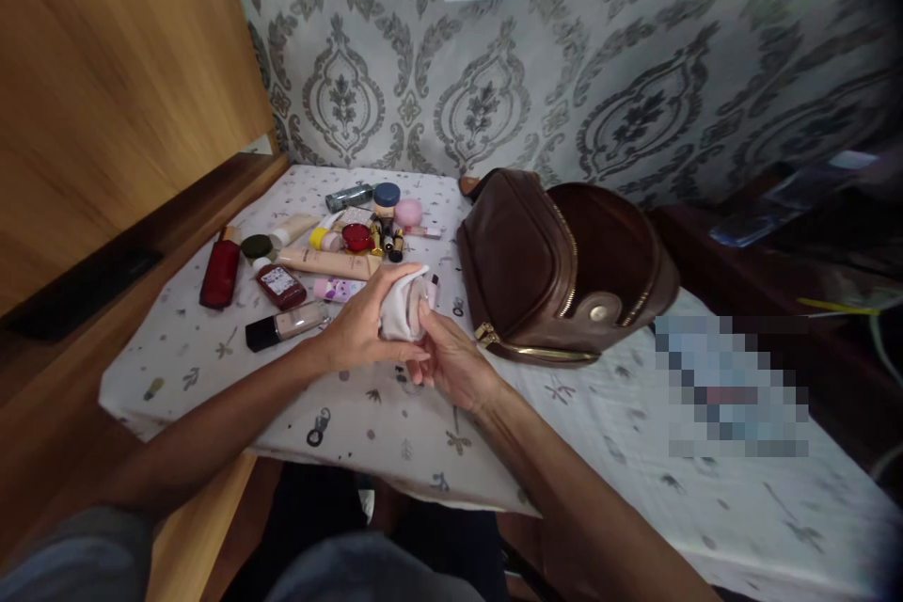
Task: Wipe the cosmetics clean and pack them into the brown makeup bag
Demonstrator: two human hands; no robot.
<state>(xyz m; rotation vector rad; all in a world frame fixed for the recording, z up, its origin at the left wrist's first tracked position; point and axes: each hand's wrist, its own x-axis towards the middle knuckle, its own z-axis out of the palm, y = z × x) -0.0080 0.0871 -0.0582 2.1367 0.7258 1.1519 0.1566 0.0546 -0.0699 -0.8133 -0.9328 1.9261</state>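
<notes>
1. A small pale item [418, 305], partly wrapped in a white cloth [395, 314], is held above the tabletop [268, 414], between its front and back edges.
2. The cloth is cupped by the left hand [359, 320]; the item is gripped by the right hand [457, 363].
3. Cosmetics [328, 261] are scattered toward the left edge.
4. An unzipped brown leather bag [512, 249] is set near the back edge.

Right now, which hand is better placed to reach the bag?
Probably the right hand: it's nearer the bag. The left hand is beside the cosmetics. Both are busy at the cloth, so it would need freeing first.
</notes>
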